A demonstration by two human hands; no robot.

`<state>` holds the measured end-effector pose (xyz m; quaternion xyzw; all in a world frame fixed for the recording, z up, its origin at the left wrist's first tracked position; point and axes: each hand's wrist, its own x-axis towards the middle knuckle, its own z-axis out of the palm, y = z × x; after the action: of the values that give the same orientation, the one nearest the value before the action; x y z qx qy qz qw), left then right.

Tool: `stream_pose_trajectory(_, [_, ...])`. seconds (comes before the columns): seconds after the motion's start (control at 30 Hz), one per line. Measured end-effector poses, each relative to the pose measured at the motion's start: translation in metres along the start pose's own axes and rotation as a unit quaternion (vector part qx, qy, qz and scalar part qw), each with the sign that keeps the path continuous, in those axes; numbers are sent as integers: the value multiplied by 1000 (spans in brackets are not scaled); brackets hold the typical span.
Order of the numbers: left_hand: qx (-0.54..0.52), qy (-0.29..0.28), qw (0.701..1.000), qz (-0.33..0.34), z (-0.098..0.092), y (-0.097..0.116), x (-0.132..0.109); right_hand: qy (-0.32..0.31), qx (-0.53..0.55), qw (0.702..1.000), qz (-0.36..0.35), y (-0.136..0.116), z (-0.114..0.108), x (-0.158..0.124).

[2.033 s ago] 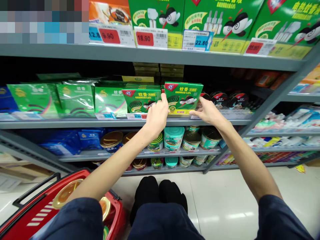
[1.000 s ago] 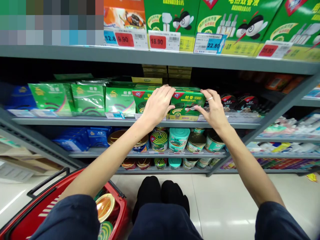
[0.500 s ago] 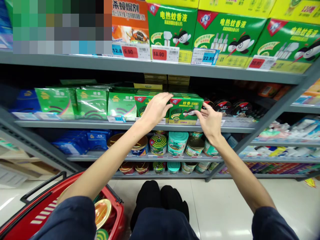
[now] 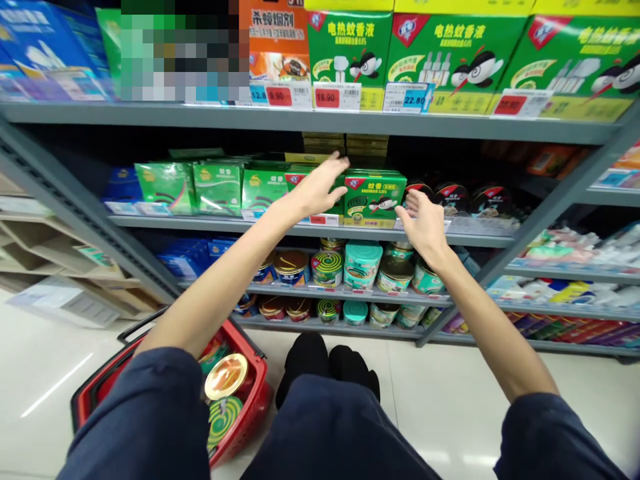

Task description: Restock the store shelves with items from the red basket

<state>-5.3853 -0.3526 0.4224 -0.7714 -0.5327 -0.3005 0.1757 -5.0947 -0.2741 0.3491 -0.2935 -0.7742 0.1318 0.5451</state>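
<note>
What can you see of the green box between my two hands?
The green box looks like printed cardboard, with a yellow bottom band, red corner logo, dark coil and cartoon mosquito. It stands roughly upright on the shelf, front facing out. Your open left hand and right hand flank it; whether either touches is unclear.

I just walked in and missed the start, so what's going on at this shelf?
A person is reaching to a store shelf with both hands open. The left hand and right hand are on either side of a green box that stands upright near the shelf's front edge. Neither hand grips it; whether either touches it is hard to tell. Beside the person's legs, a red basket holds round tins.
</note>
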Motion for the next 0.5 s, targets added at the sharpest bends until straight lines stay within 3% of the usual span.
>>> stream_pose_trajectory(0.1, [3, 93, 994, -50, -15, -10, -39, 59, -30, 996, -62, -8, -17, -45])
stream_pose_trajectory(0.17, [15, 144, 985, -95, -18, -18, -72, 56, -49, 994, -84, -10, -23, -76])
stream_pose_trajectory(0.23, [30, 157, 980, -119, -15, -25, -99, 28, -65, 992, -106, -7, -21, -95])
stream_pose_trajectory(0.33, [58, 131, 983, -113, -5, -28, -115, 2, -68, 989, -128, -5, -11, -94])
stream_pose_trajectory(0.5, [82, 86, 989, -93, 20, -19, -104, -2, -45, 990, -132, -22, -4, -64])
